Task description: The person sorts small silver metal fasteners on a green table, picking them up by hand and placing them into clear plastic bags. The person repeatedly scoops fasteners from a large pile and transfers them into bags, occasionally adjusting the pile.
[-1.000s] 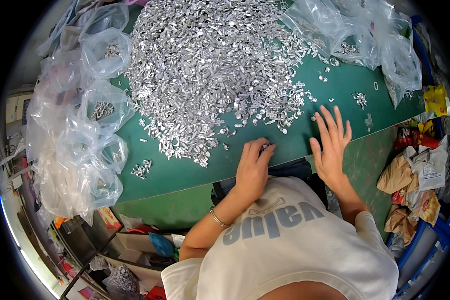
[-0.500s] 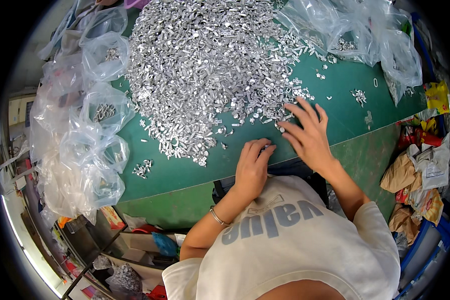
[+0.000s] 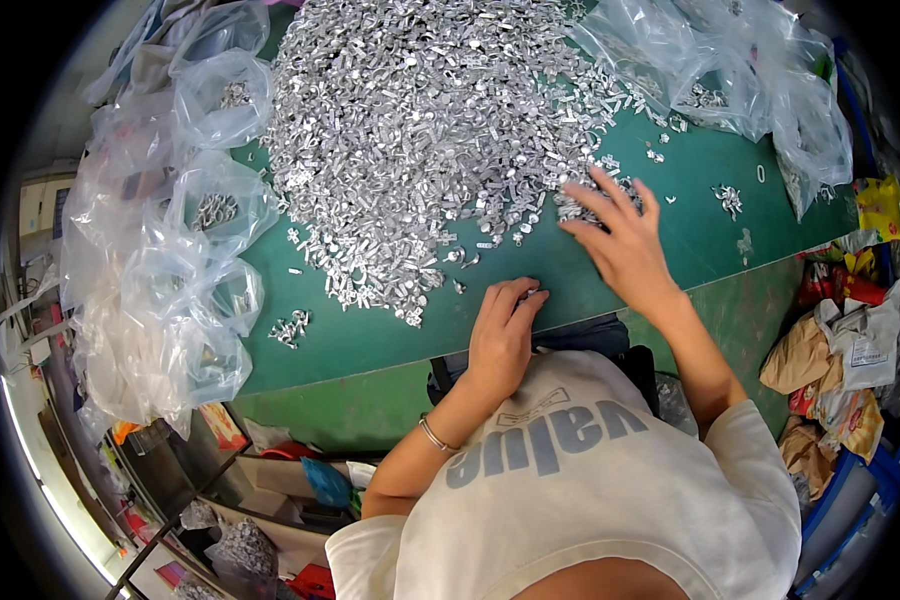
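A large heap of small silvery metal pieces (image 3: 400, 130), some ring-like and some flat, covers much of the green table (image 3: 360, 350). My right hand (image 3: 625, 245) reaches over the heap's right edge. Its fingers are apart, with the tips among loose pieces (image 3: 576, 208); it grips nothing that I can see. Close to the table's front edge, my left hand (image 3: 505, 330) rests with curled fingers. Whatever those fingers hold, if anything, is hidden. A few single pieces (image 3: 460, 257) lie between the heap and my left hand.
Clear plastic bags (image 3: 205, 310), some with metal pieces inside, line the left side. More clear bags (image 3: 710, 70) lie at the back right. Small separate clusters sit at the front left (image 3: 290, 328) and right (image 3: 728, 200). Crumpled packaging (image 3: 840, 350) is stacked beyond the table's right end.
My right hand has moved slightly farther onto the heap's right edge, and loose pieces now show by its fingertips. My left hand stays almost in place. The whole view has shifted a little.
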Available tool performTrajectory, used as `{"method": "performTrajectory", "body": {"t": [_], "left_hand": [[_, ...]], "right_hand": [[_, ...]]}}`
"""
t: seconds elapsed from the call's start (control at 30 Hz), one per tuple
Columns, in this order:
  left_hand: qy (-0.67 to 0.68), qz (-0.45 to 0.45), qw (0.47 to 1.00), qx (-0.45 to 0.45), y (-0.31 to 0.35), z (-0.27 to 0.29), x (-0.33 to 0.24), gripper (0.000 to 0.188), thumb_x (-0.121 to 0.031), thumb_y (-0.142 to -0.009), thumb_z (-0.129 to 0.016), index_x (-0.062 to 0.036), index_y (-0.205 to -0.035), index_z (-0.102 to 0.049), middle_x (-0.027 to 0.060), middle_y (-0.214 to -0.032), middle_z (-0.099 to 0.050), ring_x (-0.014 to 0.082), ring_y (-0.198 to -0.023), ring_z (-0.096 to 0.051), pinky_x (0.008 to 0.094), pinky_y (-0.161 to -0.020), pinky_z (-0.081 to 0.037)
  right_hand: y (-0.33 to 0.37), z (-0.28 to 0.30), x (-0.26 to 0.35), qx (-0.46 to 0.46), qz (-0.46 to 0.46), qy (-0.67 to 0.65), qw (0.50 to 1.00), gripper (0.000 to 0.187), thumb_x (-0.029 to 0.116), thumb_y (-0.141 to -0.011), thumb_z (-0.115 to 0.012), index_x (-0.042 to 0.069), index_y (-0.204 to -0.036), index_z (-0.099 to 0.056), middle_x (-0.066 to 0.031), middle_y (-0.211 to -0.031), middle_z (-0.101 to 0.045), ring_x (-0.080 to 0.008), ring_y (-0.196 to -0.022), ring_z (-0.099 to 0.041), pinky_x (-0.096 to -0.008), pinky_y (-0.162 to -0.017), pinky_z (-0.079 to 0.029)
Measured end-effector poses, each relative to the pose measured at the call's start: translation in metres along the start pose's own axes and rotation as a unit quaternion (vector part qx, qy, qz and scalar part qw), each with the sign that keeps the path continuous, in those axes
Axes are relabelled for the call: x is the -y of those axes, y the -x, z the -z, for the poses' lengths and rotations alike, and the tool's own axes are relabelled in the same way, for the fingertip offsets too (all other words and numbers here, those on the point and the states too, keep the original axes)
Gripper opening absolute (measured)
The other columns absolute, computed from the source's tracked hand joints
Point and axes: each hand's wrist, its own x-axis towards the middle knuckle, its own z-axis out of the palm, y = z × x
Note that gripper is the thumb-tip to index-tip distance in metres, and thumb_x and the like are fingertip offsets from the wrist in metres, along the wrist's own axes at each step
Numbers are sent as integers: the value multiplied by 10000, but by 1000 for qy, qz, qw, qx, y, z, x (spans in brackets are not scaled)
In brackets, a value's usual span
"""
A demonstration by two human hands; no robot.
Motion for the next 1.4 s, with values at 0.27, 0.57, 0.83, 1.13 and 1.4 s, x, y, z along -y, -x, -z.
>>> {"method": "performTrajectory", "body": {"t": [0.27, 0.57, 0.83, 1.13, 1.4], "left_hand": [[9, -1, 1000, -26, -4, -3, 2, 260, 120, -744, -622, 24, -985, -636, 133, -1048, -593, 300, -884, -565, 378, -749, -475], [-34, 34, 999, -18, -3, 5, -4, 299, 72, -770, -640, -4, -1059, -626, 130, -1085, -583, 308, -986, -545, 401, -852, -438], [-104, 33, 994, -20, -26, 6, 3, 384, 22, -807, -579, 40, -1189, -554, 155, -1221, -547, 328, -1086, -516, 417, -891, -414], [-65, 41, 996, -50, -14, 13, 0, 342, 81, -808, -560, 19, -1143, -590, 141, -1172, -581, 323, -1042, -546, 397, -876, -414], [-70, 17, 997, -5, -11, 15, -2, 327, 64, -768, -586, 2, -1087, -623, 120, -1123, -573, 312, -1018, -545, 395, -841, -408]], "right_hand": [[-1, 11, -12, -123, -133, 48, 982, 241, 36, -775, -657, 118, -1000, -676, -72, -1305, -532, -318, -1315, -405, -532, -1053, -245], [-6, -2, 39, 20, -16, -29, 999, 342, 103, -795, -665, 95, -1136, -634, -79, -1323, -475, -340, -1289, -360, -547, -1043, -252], [4, 7, 44, 42, -24, -108, 993, 365, 91, -825, -633, 48, -1186, -598, -92, -1274, -515, -306, -1253, -412, -510, -1047, -273], [-6, 4, 36, 1, -21, -128, 992, 366, 38, -792, -629, 53, -1158, -611, -86, -1260, -533, -314, -1211, -442, -494, -1000, -323], [-1, 5, 32, 13, -5, -48, 999, 498, -3, -735, -611, 146, -1210, -607, -44, -1316, -502, -315, -1244, -411, -482, -1021, -297]]}}
